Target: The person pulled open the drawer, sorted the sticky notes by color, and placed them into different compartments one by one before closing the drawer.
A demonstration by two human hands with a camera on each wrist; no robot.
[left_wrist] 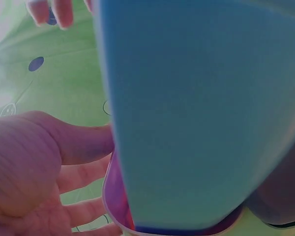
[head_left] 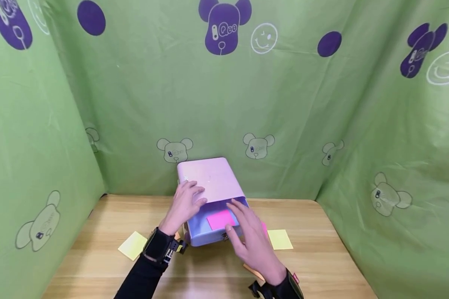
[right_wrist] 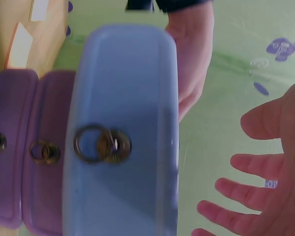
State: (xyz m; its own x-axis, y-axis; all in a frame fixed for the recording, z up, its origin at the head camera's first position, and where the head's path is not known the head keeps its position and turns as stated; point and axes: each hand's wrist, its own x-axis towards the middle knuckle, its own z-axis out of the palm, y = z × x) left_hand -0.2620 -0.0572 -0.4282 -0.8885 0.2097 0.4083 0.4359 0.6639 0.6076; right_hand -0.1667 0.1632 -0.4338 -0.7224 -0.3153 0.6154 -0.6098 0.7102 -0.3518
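Observation:
A small cabinet with a pale pink top (head_left: 211, 176) stands at the back of the table, its blue drawer (head_left: 205, 237) pulled part way out. Inside the drawer lies a pink sticky note (head_left: 220, 220). My left hand (head_left: 183, 207) is at the cabinet's left side, fingers over the top; in the left wrist view its thumb (left_wrist: 86, 142) is right at the edge of the blue drawer. Over the drawer's right front, my right hand (head_left: 252, 236) has its fingers spread and holds nothing. The right wrist view shows the blue drawer's ring pull (right_wrist: 102, 144) beside purple drawers (right_wrist: 51, 196).
Yellow sticky notes lie on the wooden table (head_left: 314, 265) at left (head_left: 132, 246) and right (head_left: 280, 239). An orange note (head_left: 253, 272) is partly under my right wrist. Green printed curtains (head_left: 284, 104) enclose the table at the back and both sides.

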